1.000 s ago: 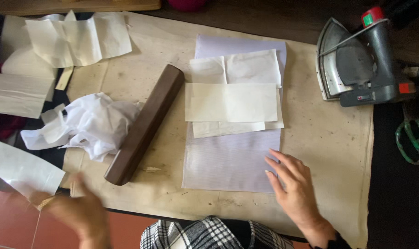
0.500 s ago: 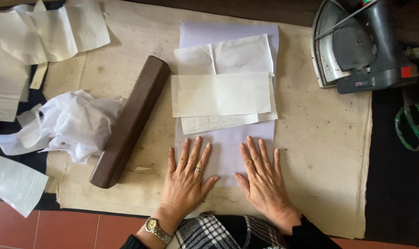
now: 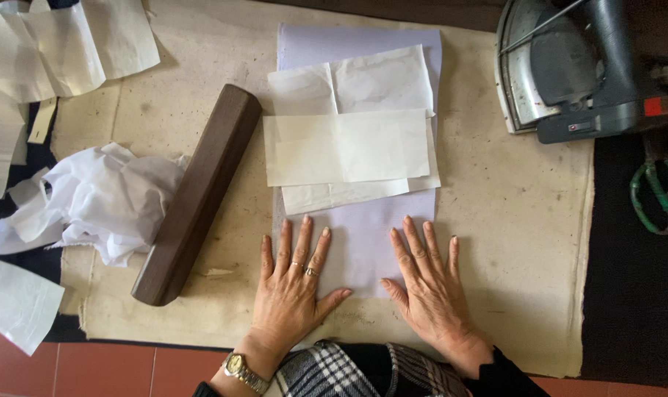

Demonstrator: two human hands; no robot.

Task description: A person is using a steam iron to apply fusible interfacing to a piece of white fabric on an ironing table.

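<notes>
I press left hand (image 3: 293, 290) and right hand (image 3: 429, 290), fingers wide, flat on pale purple cloth (image 3: 363, 242), smoothing it. Next needs gentle outward push.

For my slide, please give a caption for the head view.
Both hands, left and right, press flat on pale lilac fabric.

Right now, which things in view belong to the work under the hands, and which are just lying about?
In hand:
- left hand and right hand, both flat on the pale lilac fabric
- cream paper pieces stacked on that fabric
- beige pressing cloth beneath it all

Lying about:
- dark wooden block
- crumpled white cloth
- iron
- green-handled scissors
- loose paper pieces
</notes>
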